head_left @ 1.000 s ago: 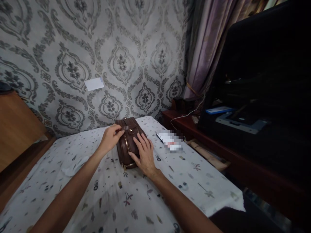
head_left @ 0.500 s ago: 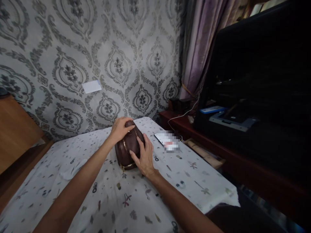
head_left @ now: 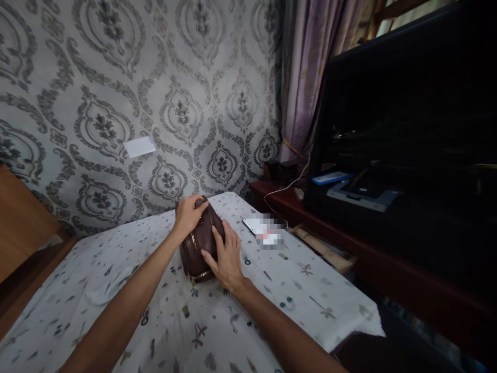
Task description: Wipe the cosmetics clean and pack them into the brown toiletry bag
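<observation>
A dark brown bag (head_left: 202, 239) with gold-coloured zips rests on the patterned white cloth, between my two hands. My left hand (head_left: 189, 212) is closed on the bag's far end, thumb and fingers pinching its top edge. On the bag's right side lies my right hand (head_left: 225, 255), its thumb spread from the fingers and the fingertips touching the leather. To the right of the bag is a phone (head_left: 254, 226) with a lit screen, partly blurred out.
The covered table (head_left: 163, 331) meets a patterned wall. A dark red desk (head_left: 277, 199) on the right bears a large black screen (head_left: 396, 129) and a white cable. A wooden panel (head_left: 23, 217) stands at left, and a pale crumpled item (head_left: 108, 286) lies on the cloth.
The view has shifted slightly, so the scene sits a little lower and further left. My left hand's fingers have curled more at the bag's far end; my right hand still rests on its side.
</observation>
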A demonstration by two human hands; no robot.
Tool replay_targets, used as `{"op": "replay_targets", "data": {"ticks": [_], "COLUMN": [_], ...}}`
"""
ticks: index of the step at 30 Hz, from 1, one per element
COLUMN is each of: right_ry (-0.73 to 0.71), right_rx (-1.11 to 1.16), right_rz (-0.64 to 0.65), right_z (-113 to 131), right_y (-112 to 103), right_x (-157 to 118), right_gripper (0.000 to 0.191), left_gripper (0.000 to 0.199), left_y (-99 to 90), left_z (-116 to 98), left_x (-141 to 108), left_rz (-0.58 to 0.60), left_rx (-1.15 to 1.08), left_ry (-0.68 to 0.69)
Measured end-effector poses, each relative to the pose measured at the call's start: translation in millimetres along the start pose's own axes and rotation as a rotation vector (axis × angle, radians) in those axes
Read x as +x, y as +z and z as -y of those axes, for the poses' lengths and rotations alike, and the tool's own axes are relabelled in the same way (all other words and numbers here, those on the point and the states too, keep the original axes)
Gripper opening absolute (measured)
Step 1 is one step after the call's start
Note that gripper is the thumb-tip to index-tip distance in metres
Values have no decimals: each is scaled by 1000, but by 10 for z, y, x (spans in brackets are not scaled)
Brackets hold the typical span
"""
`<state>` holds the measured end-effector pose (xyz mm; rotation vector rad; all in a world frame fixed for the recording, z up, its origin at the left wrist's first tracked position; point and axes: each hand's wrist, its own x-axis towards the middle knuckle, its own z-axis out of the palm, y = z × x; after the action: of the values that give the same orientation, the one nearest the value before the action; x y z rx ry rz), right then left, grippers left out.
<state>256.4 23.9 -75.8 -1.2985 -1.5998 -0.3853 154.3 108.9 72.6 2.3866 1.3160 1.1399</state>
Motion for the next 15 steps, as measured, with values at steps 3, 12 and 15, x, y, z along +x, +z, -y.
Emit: {"op": "replay_targets", "data": {"ticks": [3,12,15], "right_ry": [33,23,13], "right_rx": [63,127,114], "right_rz": [33,65,63], "right_z": [6,-8,-12], "right_y": [29,18,30], "right_x": [-17,-11,-14], "right_gripper": [66,71,73], "left_gripper": [15,14,16], "left_y": [12,-20,-53], "left_z": [-21,-120,-141], "left_x": [-37,-151,-204], "left_rz": [-10,10,34], "left_rx": [-11,-58,-74], "left_ry": [16,64,87]}}
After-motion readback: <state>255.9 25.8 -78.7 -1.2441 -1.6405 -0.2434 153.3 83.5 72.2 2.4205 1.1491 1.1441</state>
